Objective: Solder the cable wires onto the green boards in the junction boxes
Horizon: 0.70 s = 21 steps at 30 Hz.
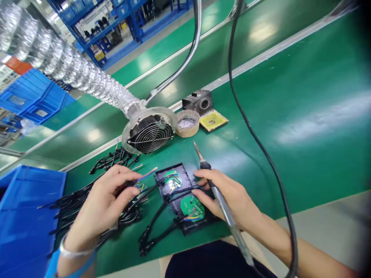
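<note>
Pink and blue thin wires poke out of the left grip, centre-left of frame; thumb and fingers pinching them. Right grip, right of centre, has the soldering iron held among the fingers, thumb tip and forefinger tip a little apart. Iron tip points up and slightly left, clear of everything.

Between the hands, mid-frame: two black cases, open. Upper case has a round green board, lower case another green board, both with coloured wires on them. Right thumb is right by the cases, can't tell if touching. Black cables come off their left side, plug ends near bottom centre. More cable bundles under and left of the left hand.

Further out on the green worktop: fan above the cases, on a silver foil duct from upper left. Right of it, round tub with shiny bits in it, yellow sponge, dark iron stand. Black cord hangs top to bottom, right of centre. Blue bin lower left, blue shelving along the top.
</note>
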Available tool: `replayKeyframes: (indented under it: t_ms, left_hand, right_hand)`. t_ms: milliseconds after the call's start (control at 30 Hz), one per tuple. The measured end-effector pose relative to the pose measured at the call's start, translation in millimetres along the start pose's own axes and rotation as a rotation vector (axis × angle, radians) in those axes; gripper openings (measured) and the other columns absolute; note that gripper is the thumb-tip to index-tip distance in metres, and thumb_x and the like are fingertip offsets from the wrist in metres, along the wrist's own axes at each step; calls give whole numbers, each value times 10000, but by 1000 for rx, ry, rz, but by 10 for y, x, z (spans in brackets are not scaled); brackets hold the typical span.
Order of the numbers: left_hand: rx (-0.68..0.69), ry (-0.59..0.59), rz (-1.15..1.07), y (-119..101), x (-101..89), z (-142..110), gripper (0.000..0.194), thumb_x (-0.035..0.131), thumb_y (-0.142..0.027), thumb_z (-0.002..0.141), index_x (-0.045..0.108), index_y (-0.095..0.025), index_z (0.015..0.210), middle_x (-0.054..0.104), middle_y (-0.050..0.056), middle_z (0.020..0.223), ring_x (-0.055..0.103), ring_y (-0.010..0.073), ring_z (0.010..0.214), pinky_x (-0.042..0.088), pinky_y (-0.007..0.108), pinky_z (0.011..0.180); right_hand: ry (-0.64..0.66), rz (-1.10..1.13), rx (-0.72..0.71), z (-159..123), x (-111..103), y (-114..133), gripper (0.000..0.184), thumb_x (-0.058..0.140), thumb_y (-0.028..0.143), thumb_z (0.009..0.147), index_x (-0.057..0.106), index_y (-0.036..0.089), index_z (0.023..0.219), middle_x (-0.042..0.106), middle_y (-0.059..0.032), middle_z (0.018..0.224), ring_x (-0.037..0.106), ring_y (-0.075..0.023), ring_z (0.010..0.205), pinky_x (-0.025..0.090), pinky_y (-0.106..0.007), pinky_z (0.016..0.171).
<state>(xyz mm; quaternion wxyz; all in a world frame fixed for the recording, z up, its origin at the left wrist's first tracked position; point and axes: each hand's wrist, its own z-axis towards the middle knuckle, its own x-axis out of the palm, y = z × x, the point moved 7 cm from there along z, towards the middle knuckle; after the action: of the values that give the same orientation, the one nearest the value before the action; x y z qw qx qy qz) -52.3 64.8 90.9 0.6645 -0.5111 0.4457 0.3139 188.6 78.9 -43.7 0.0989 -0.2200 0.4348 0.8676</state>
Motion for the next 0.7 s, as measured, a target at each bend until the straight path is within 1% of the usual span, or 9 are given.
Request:
replayKeyframes:
  t_ms: [67,133,167,233,300,400,467,567,700]
  left_hand:
    - [-13,-136,82,105,-20,102,196,605,-292,891,704,-263,1059,632,29,969,615,167,883,514,291,763]
    - [-56,-268,222,352,-129,182,216,618,-303,877,713,-238,1060,619,44,976,601,193,922,506,333,826]
    - [-74,-262,254,498,-139,218,222,616,-305,873,718,-223,1053,622,51,972,599,202,933,503,347,847]
    - [-143,-140,230,820,-49,267,232,605,-277,870,718,-198,1057,644,64,991,602,207,970,495,355,894]
    - [-190,-47,218,1078,68,251,232,651,-266,836,723,-213,1050,675,43,992,626,183,917,513,315,855]
    - [-315,-84,263,1397,88,85,254,570,-227,892,683,-175,1113,674,74,1056,629,183,917,512,341,867]
    - [-411,-108,293,1576,39,-92,221,527,-217,926,664,-141,1081,669,87,1028,629,187,902,516,380,864]
    - [-505,-26,289,1782,39,-331,202,595,-303,923,643,-139,1031,665,56,990,640,174,860,546,383,807]
    - [-548,4,262,1956,116,-478,310,590,-358,932,594,-158,1168,626,82,1159,634,203,980,553,412,842]
  right_hand:
    - [-3,-16,-9,-15,3,7,334,626,181,864,541,183,1186,648,-47,884,662,-159,725,570,-273,681]
    - [-8,-40,-13,-35,10,5,320,633,208,867,555,183,1177,659,-44,874,670,-164,713,574,-283,691]
    - [-15,-50,-16,-45,12,2,314,636,228,869,563,184,1171,662,-43,866,672,-167,703,576,-289,690]
    - [-21,-64,-10,-60,24,-17,302,634,263,876,575,189,1163,668,-41,858,674,-169,684,577,-295,683]
    - [-20,-69,-11,-69,43,-31,297,629,286,884,581,195,1163,671,-37,857,675,-166,674,576,-289,673]
    - [-21,-82,-20,-75,59,-24,291,624,311,891,588,206,1160,672,-27,855,675,-155,672,569,-274,681]
    - [-19,-98,-10,-74,57,-15,282,612,329,901,593,209,1156,674,-25,860,678,-151,677,564,-268,694]
    - [-8,-117,12,-68,45,-3,270,592,346,917,594,210,1150,680,-26,865,682,-151,678,560,-267,700]
    - [-12,-137,-3,-65,33,23,275,577,377,925,591,208,1142,680,-23,845,681,-151,653,562,-272,687]
